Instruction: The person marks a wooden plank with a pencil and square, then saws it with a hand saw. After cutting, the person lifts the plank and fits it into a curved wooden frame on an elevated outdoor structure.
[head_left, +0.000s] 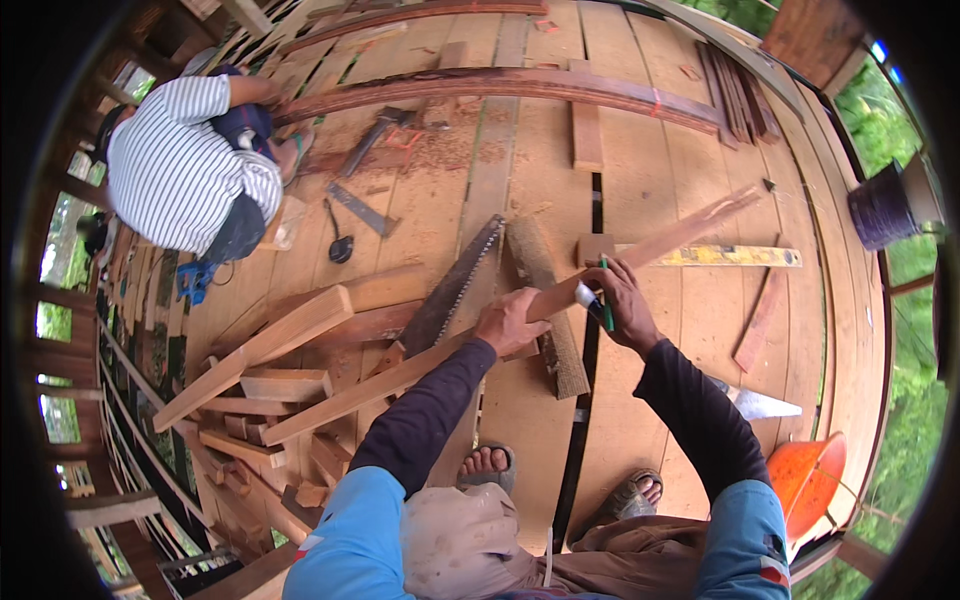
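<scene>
A long, narrow wooden board [400, 375] runs diagonally in front of me, from the lower left up to the right. My left hand [510, 322] grips it near its middle, fingers closed over the edge. Beside that, my right hand [627, 305] is closed around a slim green pencil-like stick [606, 296] and a small white-and-dark item [586, 295] whose kind I cannot make out. Under the board lies a rough wooden block [548, 300]. To the left of the block a handsaw [452, 290] rests with its teeth toward it.
Cut timber pieces [285, 385] are heaped at the left. A yellow spirit level [725, 256] lies at the right, above a metal triangular blade [765, 404] and an orange bucket [806, 485]. A co-worker [185, 165] crouches at the upper left by a long dark beam [480, 82]. Gaps split the plank floor.
</scene>
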